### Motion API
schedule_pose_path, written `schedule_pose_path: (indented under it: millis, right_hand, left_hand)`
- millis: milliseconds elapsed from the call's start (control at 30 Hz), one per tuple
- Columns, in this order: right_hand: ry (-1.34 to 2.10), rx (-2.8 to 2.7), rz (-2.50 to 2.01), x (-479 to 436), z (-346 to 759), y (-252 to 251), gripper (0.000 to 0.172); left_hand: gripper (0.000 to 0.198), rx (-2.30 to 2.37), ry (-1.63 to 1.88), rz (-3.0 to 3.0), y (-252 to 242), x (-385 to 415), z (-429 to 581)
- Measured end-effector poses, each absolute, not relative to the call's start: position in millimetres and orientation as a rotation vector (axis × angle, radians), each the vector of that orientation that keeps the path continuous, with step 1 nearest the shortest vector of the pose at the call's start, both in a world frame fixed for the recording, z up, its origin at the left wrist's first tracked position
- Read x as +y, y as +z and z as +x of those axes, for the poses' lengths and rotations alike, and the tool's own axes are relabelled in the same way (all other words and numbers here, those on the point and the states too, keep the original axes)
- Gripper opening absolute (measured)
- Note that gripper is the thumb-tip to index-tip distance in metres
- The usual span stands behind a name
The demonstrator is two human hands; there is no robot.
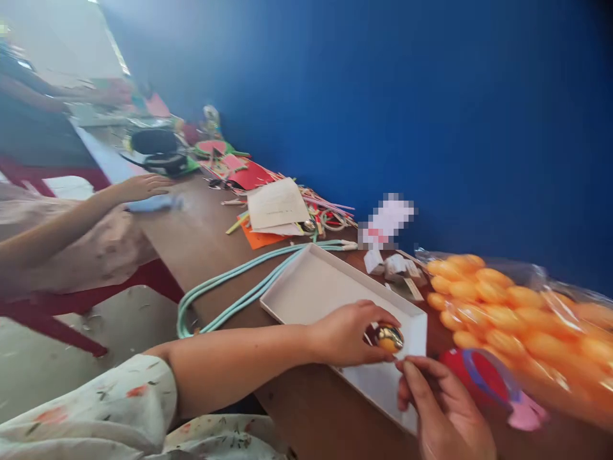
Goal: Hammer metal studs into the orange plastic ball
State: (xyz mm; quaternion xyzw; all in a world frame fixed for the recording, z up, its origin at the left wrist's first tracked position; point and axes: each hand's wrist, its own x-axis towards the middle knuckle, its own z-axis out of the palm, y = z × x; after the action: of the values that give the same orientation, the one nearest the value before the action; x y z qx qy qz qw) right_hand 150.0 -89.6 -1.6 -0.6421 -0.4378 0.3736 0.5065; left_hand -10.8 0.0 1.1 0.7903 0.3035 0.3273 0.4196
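Above the tray point(316, 287), left hand point(345, 332) pinches golden ball point(389, 338); right hand point(445, 409) nearby, grip unclear.

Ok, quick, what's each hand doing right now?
Left hand: closed on a small shiny gold oval piece.
Right hand: curled; whether it holds anything cannot be told.

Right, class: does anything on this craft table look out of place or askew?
The teal cords run off the table edge and hang in a loop. Nothing looks spilled or broken; the left hand holds a small shiny gold object over the white tray.
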Motion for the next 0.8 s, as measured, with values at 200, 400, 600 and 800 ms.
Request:
schedule_pose_path:
  millis: [200, 400, 600, 800]
  right_hand:
    - [0.951, -1.057, -1.390, -93.6, 148.6, -3.9, 0.014]
    - [0.986, -1.073, -1.320, -94.1, 144.5, -0.6, 0.010]
    - [1.014, -1.032, -1.303, -93.1, 142.2, -0.1, 0.012]
    - [1.069, -0.976, -1.241, -90.2, 139.5, -2.4, 0.011]
  left_hand:
    - [0.043, 0.731, 0.801, 1.882, 0.7, -2.5, -9.9]
    - [0.040, 0.705, 0.804, 1.837, 2.3, -5.5, -8.9]
    - [0.039, 0.709, 0.801, 1.846, 4.2, -6.4, -7.7]
    - [0.038, 0.733, 0.827, 1.912, 0.8, -7.0, -7.4]
